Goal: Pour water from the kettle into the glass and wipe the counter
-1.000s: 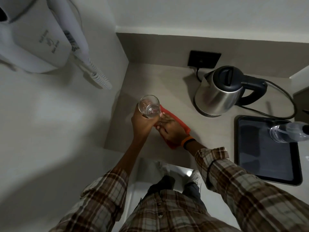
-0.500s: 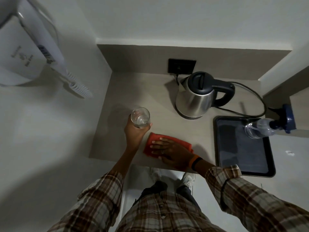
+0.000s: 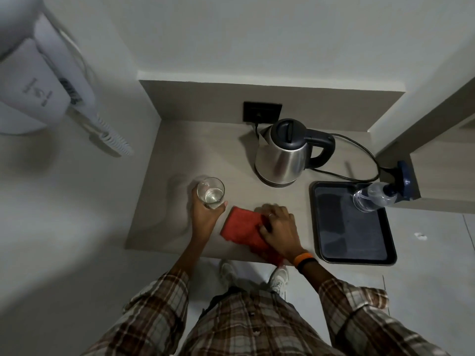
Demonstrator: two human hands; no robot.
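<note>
My left hand (image 3: 205, 214) grips a clear glass (image 3: 210, 192) with a little water in it, held upright just above the beige counter (image 3: 180, 150). My right hand (image 3: 279, 228) presses flat on a red cloth (image 3: 241, 226) lying on the counter near its front edge, fingers curled over the cloth's right part. The steel kettle (image 3: 282, 158) with a black lid and handle stands on its base at the back of the counter, behind my right hand and apart from both hands.
A black tray (image 3: 352, 240) lies right of the cloth, with a clear plastic bottle (image 3: 372, 199) at its far right corner. The kettle's cord runs to a black wall socket (image 3: 262, 111). A white wall-mounted hair dryer (image 3: 38, 98) hangs on the left wall.
My right hand has slid the red cloth toward the counter's front edge and to the right. My left hand still holds the glass, now a little further left of the cloth.
</note>
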